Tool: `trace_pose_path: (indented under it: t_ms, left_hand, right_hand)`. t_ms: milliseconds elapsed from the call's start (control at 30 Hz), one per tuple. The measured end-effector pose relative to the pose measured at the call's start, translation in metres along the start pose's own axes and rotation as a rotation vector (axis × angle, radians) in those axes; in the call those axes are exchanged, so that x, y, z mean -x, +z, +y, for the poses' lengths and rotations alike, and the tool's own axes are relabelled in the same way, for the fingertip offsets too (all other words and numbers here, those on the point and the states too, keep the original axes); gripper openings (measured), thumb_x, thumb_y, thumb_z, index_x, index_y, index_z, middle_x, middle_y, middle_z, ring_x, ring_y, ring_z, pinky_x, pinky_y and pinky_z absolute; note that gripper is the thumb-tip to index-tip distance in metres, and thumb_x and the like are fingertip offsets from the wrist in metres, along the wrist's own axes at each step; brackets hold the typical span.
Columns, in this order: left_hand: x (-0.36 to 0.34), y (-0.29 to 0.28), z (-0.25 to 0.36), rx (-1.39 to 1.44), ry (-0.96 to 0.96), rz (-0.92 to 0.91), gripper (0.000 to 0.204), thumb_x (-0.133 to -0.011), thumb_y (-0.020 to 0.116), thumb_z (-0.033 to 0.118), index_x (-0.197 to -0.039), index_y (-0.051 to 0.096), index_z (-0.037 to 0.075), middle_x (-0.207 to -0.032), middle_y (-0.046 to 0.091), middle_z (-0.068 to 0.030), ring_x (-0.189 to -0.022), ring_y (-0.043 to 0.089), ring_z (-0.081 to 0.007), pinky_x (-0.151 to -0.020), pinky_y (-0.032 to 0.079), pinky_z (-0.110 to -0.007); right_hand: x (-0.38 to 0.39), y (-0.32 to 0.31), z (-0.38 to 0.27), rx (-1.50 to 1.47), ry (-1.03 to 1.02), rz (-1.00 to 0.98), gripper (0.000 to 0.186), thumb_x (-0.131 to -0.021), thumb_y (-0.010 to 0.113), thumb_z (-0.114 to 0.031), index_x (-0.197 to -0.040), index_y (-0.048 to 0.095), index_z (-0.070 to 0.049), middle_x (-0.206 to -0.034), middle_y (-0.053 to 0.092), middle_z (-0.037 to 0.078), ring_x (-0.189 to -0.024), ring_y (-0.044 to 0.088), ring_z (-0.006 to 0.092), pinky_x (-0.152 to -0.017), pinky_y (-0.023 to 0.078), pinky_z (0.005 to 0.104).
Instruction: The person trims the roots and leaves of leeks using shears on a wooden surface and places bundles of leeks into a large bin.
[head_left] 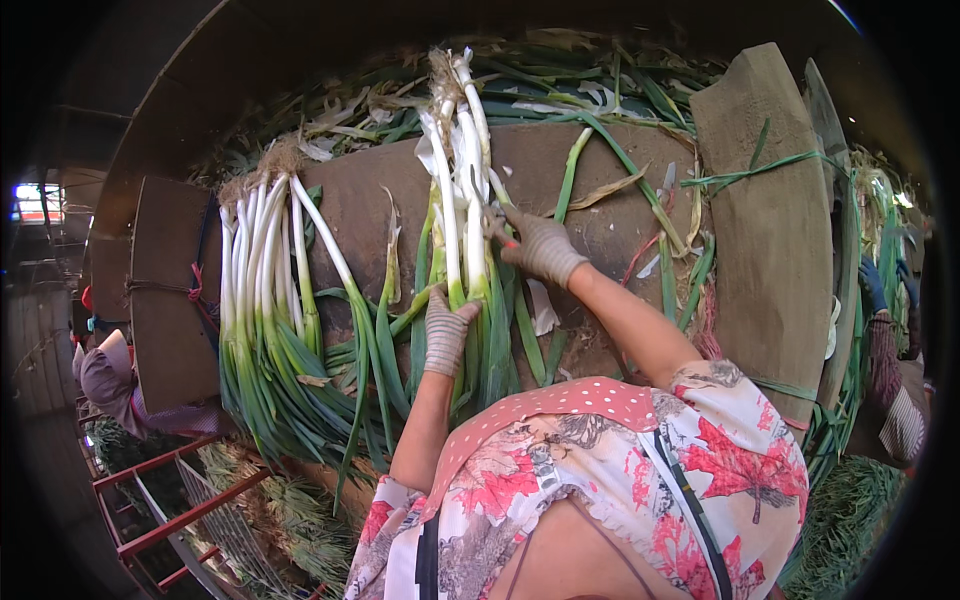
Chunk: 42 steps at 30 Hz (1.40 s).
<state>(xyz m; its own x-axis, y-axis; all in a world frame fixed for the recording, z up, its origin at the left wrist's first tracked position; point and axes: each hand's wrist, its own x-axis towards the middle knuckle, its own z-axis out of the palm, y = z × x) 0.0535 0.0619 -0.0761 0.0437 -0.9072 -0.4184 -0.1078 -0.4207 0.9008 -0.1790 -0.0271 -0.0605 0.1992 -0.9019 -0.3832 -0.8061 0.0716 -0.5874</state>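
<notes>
while i lean over the brown counter (620, 230), the far left shows a person in a pale hat (105, 375) bent by a red metal rack (170, 500). next comes a finished pile of green onions (265, 300), lying flat with the root ends away from me and the dark leaves fanned toward me. just right of that pile is the bunch of green onions (462, 190) i am working on, white stalks pointing away, leaves trailing back toward my apron. my left hand (446, 332), in a striped knit glove, is closed around the bunch where white turns to green, pinning it to the counter. my right hand (538, 245), also gloved, lies higher up against the white stalks, fingers curled and pinched on what looks like a loose outer skin; i cannot tell exactly how much it has hold of. i judge this to be the cleaning and evening-up step. the next move, i think, calls for a firm left grip and a clean pull along the stalk. further right lie loose leaves (610, 190), then an upright board (775, 230), and another worker's blue glove (872, 285).
</notes>
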Motion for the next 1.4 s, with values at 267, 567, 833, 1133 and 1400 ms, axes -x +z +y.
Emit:
trace_pose_path:
  t_ms: [267,567,833,1133,1400]
  left_hand:
    - [0.006,-0.023,0.025,0.322,-0.121,-0.184,0.058,-0.076,0.07,0.001,-0.131,0.05,0.0,-0.114,0.064,-0.0107,-0.097,0.065,-0.0216,-0.087,0.054,-0.033]
    - [0.015,-0.012,0.063,0.184,-0.166,-0.219,0.053,-0.078,0.075,0.009,-0.127,0.058,0.003,-0.099,0.068,-0.0048,-0.083,0.066,-0.0155,-0.077,0.056,-0.031]
    - [0.037,-0.023,0.088,0.238,-0.193,-0.268,0.061,-0.075,0.073,0.012,-0.133,0.056,0.004,-0.1,0.067,-0.0041,-0.086,0.065,-0.016,-0.079,0.056,-0.031]
    - [0.09,-0.034,0.123,0.228,-0.226,-0.376,0.071,-0.066,0.078,0.021,-0.131,0.055,0.0,-0.107,0.069,-0.0117,-0.095,0.066,-0.0213,-0.087,0.054,-0.031]
    - [0.115,-0.055,0.144,0.269,-0.38,-0.286,0.077,-0.065,0.085,0.038,-0.123,0.056,-0.004,-0.078,0.064,-0.0113,-0.061,0.061,-0.0195,-0.054,0.049,-0.029]
  right_hand:
    - [-0.137,-0.06,0.003,-0.112,0.002,0.055,0.058,-0.077,0.072,-0.038,-0.128,0.061,-0.011,-0.108,0.071,0.02,-0.099,0.068,0.0361,-0.088,0.052,0.0433]
    - [0.063,-0.017,0.011,-0.273,-0.058,-0.04,0.075,-0.074,0.074,-0.031,-0.143,0.05,-0.015,-0.104,0.07,0.022,-0.092,0.069,0.039,-0.081,0.054,0.0422]
    - [0.148,0.004,0.022,-0.374,-0.092,-0.063,0.088,-0.076,0.072,-0.035,-0.152,0.036,-0.012,-0.115,0.066,0.024,-0.106,0.064,0.042,-0.092,0.051,0.0449]
    - [-0.074,0.002,0.008,-0.253,-0.079,0.296,0.117,-0.071,0.078,-0.056,-0.156,0.02,0.0,-0.16,0.024,0.024,-0.149,0.023,0.04,-0.121,0.017,0.05]
    - [-0.298,-0.003,0.039,-1.694,0.117,0.47,0.042,-0.1,0.046,-0.041,-0.116,0.066,-0.008,-0.102,0.069,0.012,-0.09,0.064,0.0228,-0.081,0.053,0.0352]
